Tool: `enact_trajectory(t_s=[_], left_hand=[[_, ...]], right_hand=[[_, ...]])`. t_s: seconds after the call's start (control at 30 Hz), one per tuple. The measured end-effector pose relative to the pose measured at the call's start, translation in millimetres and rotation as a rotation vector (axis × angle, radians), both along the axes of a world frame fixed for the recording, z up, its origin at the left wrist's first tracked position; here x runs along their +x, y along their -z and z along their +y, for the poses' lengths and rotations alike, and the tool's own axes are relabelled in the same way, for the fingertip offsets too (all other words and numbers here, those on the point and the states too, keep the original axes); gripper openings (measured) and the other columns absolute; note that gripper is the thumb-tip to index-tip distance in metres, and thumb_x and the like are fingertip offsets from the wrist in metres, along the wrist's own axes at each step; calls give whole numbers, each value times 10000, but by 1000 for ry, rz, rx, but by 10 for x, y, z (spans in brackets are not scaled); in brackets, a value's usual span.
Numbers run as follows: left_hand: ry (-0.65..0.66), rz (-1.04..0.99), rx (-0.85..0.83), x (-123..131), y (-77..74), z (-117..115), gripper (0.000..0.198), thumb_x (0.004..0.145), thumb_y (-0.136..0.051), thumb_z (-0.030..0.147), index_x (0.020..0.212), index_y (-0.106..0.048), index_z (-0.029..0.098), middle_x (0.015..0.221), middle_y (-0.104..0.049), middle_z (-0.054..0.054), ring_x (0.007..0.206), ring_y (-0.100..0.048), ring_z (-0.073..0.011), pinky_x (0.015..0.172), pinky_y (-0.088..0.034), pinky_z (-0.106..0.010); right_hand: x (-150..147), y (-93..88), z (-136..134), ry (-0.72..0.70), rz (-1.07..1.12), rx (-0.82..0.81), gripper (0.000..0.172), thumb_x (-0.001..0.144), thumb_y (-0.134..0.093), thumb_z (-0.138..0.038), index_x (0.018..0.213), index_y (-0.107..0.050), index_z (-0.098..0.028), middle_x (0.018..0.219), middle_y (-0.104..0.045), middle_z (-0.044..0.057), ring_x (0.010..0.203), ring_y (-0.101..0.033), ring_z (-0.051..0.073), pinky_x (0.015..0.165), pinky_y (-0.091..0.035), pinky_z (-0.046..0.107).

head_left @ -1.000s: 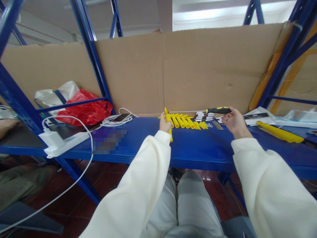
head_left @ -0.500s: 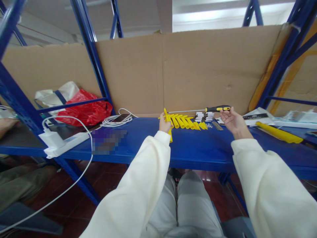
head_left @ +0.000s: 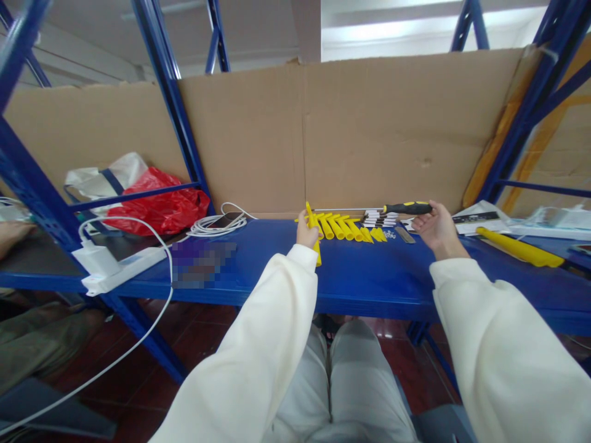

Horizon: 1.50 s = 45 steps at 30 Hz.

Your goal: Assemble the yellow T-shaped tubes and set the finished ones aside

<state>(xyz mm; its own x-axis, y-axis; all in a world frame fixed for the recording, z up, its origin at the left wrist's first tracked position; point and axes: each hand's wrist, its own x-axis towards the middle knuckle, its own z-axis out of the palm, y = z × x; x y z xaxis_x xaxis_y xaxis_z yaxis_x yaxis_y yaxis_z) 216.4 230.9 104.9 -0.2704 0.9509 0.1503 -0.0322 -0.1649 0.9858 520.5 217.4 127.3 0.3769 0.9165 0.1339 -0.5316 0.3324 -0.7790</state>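
My left hand (head_left: 308, 234) is closed around a yellow tube-like piece (head_left: 318, 253), held upright above the bench. In my right hand (head_left: 436, 231) is the black and yellow handle of a long screwdriver (head_left: 401, 208). Its shaft runs level to the left, and its tip meets the yellow piece near my left hand; whether it sits in the piece is too small to tell. Just right of my left hand, a row of similar yellow pieces (head_left: 345, 229) lies on the blue bench (head_left: 277, 264). Beside them are small black-and-white items (head_left: 380, 219) and tiny screw-like parts (head_left: 389, 234).
A flat grey metal strip (head_left: 406, 235) and a long yellow item (head_left: 519, 247) lie to the right. Leftward are a coiled white cable (head_left: 217, 226), a phone, a power strip (head_left: 132, 269) and a red bag (head_left: 157, 200). Cardboard (head_left: 369, 129) stands behind. Another person sits far left.
The screwdriver handle has turned in my right hand, with its yellow marking now facing up, and its tail end sits slightly lower. My left hand and the yellow piece stay in place.
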Motion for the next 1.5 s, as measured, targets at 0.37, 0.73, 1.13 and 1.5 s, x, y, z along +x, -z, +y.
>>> enact_trajectory(t_s=[0.37, 0.73, 1.13, 1.5], left_hand=[[5, -20, 11, -9, 21, 24, 785, 903, -718, 60, 1605, -503, 339, 1547, -674, -117, 609, -708, -85, 394, -381, -144], [8, -10, 11, -3, 9, 4, 756, 906, -723, 72, 1588, -515, 322, 1563, -662, -137, 597, -710, -87, 393, -382, -152], [-3, -11, 10, -5, 16, 12, 774, 901, -737, 72, 1592, -523, 348, 1548, -663, -113, 622, -716, -95, 408, -412, -160], [0, -29, 13, 1, 20, 23, 791, 890, -777, 100, 1597, -524, 350, 1535, -668, -122, 644, -739, -111, 413, -422, -157]], right_hand=[[-39, -25, -61, 52, -129, 110, 497, 995, -810, -422, 660, -494, -235, 581, -534, -39, 560, -575, 121, 477, -459, 206], [-1, -12, -36, 17, -122, 4, 474, 959, -834, -442, 743, -459, -248, 554, -463, -73, 450, -427, 95, 406, -386, 192], [44, 42, 34, -9, -107, 78, 566, 891, -900, -534, 717, -437, -260, 511, -407, -78, 427, -427, 99, 386, -413, 203], [-50, -9, -50, 43, -120, 16, 556, 952, -839, -528, 728, -414, -247, 530, -369, -90, 426, -368, 85, 370, -324, 180]])
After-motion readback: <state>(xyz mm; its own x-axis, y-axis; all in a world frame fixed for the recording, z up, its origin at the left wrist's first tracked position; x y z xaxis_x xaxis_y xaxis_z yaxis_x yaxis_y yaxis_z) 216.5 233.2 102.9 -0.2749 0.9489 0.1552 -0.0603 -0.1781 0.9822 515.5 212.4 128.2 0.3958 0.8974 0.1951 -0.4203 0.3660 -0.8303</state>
